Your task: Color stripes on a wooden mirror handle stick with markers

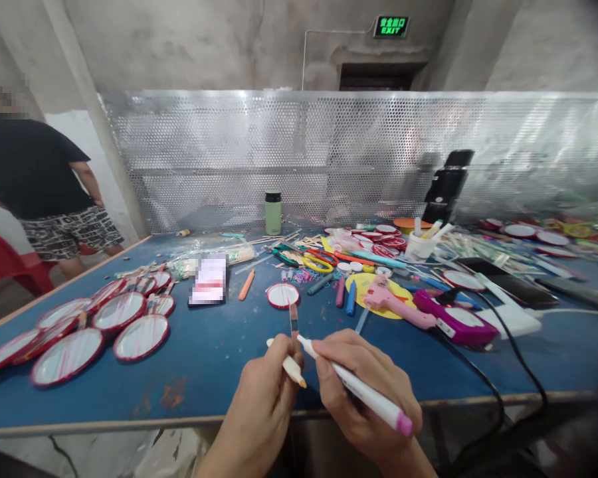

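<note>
My left hand (pixel 269 388) is closed around the flat wooden stick (pixel 294 320) of a small round disc with a red rim and pale face (pixel 282 296). An uncapped cream marker with an orange tip (pixel 294 372) is also tucked in its fingers. In my right hand (pixel 363 385) is a white marker with a pink end (pixel 373 397), its pale tip touching or very near the stick just above my left fingers. Both hands are over the table's front edge. The part of the stick inside my left hand is hidden.
Several red-rimmed discs (pixel 142 336) lie at the left by a phone (pixel 209 280) and an orange marker (pixel 246 284). At the right are a pink glue gun (pixel 398 304), a purple device (pixel 453 320) and black cables (pixel 478 372). A green bottle (pixel 274 214) stands behind. One person (pixel 34 166) stands left.
</note>
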Action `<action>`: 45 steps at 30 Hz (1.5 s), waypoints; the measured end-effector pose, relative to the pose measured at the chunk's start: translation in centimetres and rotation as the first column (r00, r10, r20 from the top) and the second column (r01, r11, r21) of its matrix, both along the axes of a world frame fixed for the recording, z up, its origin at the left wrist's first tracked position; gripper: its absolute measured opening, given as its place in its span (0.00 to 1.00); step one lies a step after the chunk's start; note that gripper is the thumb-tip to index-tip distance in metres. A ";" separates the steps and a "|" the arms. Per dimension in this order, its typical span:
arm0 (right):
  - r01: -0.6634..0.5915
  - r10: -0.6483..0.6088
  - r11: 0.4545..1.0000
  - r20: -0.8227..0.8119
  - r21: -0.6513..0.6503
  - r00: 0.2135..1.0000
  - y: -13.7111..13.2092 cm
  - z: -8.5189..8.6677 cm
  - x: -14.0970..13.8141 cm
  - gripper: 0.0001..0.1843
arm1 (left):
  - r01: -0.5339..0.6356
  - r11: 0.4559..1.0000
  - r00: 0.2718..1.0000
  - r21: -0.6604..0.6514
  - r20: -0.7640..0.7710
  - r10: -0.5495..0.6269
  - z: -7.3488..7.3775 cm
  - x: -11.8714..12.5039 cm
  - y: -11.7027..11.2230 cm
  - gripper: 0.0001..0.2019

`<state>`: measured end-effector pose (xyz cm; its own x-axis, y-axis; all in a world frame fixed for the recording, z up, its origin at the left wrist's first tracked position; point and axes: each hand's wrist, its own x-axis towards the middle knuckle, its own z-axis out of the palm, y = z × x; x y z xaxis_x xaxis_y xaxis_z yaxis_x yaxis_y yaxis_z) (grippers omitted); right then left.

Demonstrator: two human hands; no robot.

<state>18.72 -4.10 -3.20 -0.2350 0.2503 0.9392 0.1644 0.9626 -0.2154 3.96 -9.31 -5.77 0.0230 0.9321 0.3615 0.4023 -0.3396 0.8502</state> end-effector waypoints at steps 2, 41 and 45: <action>-0.003 0.003 1.000 0.005 0.003 1.000 0.0 0.0 0.0 0.12 | 0.003 1.000 1.000 -0.005 0.009 -0.003 0.0 0.0 0.0 0.14; 0.043 -0.042 0.998 -0.021 0.037 0.999 0.1 0.1 -0.2 0.09 | 0.006 1.000 1.000 0.000 0.025 -0.006 0.3 0.1 0.2 0.13; 0.046 -0.045 0.998 -0.030 0.032 0.999 0.1 0.1 -0.2 0.10 | 0.018 1.000 0.999 0.002 0.041 -0.018 0.3 0.1 0.2 0.13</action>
